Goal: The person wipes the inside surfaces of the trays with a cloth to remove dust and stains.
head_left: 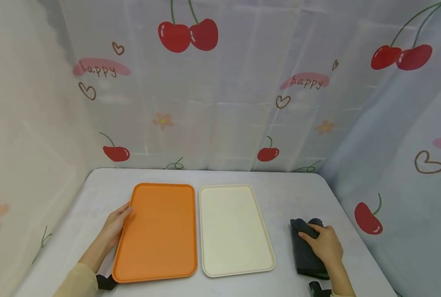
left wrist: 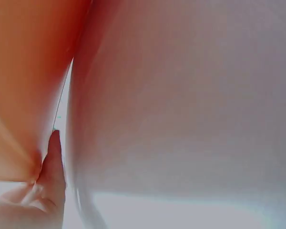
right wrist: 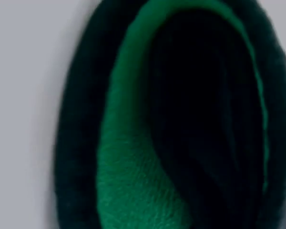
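Note:
An orange rectangular tray [head_left: 159, 231] lies at the middle left of the white table, and my left hand [head_left: 114, 225] grips its left edge. Close up in the left wrist view, the orange tray [left wrist: 24, 86] fills the left side, with part of my left hand [left wrist: 50, 181] below it at its edge. On the right, a folded dark cloth [head_left: 304, 251] is held from above by my right hand [head_left: 326, 245], thumb and fingers curled on its upper part. The right wrist view shows the end of the cloth [right wrist: 78, 157], rolled in layers, with a fuzzy green inner face.
A cream tray [head_left: 235, 231] lies just right of the orange one, a narrow gap between them. The white table [head_left: 280, 194] has rounded far corners. White curtains [head_left: 220, 82] printed with cherries, hearts and flowers hang behind it and at both sides.

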A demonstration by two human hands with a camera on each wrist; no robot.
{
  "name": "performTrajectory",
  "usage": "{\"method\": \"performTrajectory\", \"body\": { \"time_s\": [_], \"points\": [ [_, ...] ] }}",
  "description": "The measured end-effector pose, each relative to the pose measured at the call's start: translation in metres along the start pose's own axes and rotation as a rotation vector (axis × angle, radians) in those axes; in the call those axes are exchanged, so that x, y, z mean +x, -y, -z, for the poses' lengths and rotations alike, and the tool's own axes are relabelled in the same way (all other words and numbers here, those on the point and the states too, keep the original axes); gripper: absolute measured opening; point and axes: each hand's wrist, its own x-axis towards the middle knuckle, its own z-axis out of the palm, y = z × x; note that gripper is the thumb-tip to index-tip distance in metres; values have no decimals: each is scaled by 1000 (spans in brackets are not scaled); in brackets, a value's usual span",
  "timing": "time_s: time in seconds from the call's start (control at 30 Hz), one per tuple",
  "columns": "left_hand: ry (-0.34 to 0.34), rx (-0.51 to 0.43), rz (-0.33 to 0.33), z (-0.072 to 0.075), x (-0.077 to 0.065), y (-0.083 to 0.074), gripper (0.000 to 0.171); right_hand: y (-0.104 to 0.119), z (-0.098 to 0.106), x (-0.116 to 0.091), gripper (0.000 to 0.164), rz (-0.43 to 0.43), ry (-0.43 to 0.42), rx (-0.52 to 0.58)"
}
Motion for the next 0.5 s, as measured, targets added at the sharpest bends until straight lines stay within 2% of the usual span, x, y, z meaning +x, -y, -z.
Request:
{"method": "performTrajectory", "body": {
  "time_s": [0.13,0.33,0.4,0.5],
  "points": [
    [3,76,1,3,-3,-3,71,-5,-7,0,75,-9,12,-31],
    [42,70,-44,5,-13,-6,66,-13,-15,4,78,10,69,-76],
    [27,96,-67,8,-18,-9,65,-14,-16,5,77,19,105,-91],
    [-33,154,-101,14,-26,-16,65,-14,-17,5,81,10,182,-90]
  ]
}}
